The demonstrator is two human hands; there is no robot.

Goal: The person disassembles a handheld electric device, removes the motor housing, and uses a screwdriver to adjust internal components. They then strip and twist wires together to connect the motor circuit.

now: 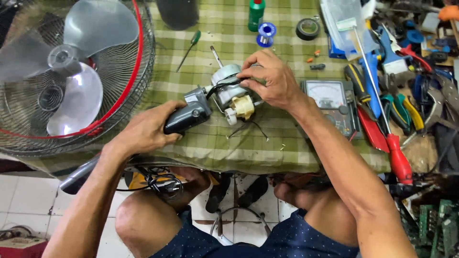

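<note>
Seated person works on stripped fan motor [234, 93] lying mid-tabletop [287, 153] on green checked cloth. Left hand [146, 129] wrapped around grey neck housing [189, 114], steadying it. Right hand [267, 79] pinches black wire [224, 86] on top of motor, fingers narrow. Guard with blades [71, 71] already off, set aside at left. Motor casing off, cream gear part [241, 106] exposed; nothing reassembled. Analog multimeter [330, 98] just beside right wrist, red-handled screwdriver [382, 119], pliers [401, 112] nearby.
</note>
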